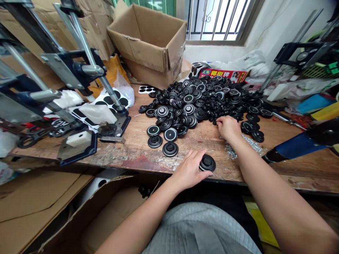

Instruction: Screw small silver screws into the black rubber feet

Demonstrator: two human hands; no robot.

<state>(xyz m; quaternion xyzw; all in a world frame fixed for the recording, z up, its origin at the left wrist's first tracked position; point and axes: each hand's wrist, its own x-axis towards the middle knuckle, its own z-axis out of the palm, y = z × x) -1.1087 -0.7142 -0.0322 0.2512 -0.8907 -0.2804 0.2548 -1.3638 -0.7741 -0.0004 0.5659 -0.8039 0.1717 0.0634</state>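
Observation:
My left hand [189, 168] is closed around the edge of a black stepped round disc [207, 163], which lies at the table's front edge. My right hand [229, 129] reaches to the near side of a heap of small black parts [221, 107], its fingers pinched together. What those fingertips hold, if anything, is too small to make out. Behind both hands spreads a big pile of black round discs [188, 108], some showing a pale ring. Small silver screws [247, 147] lie scattered beside and partly behind my right forearm.
On the left stand metal hand presses [79, 67] with white blocks. A cardboard box [148, 46] sits at the back. To the right, a blue-and-black power tool [299, 144] juts over the wooden table [137, 155]. An open carton [111, 215] is below the front edge.

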